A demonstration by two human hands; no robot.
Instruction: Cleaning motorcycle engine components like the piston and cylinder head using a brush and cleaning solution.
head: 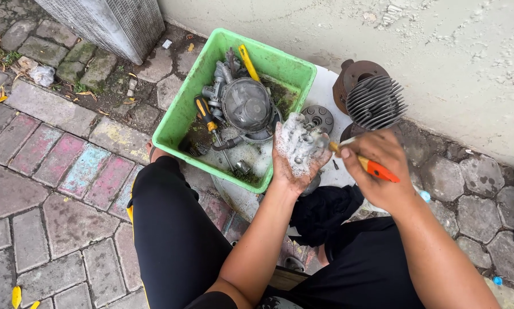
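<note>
Soft, even daylight is falling from overhead, casting only faint shadows beneath the fingers (302, 150). Nothing is glaring, though foam beside them is looking bright. Edges are bending slightly outward, wide-angle; focus is staying sharp throughout.

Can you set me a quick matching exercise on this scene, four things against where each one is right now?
Things:
1. foam-covered metal part
2. orange-handled brush
3. black-and-yellow screwdriver
4. finned cylinder

Places:
A. lying inside the green tub
B. on the ground by the wall, right of the tub
C. held in the left hand
D. held in the right hand

Pairs: 1-C, 2-D, 3-A, 4-B
</note>
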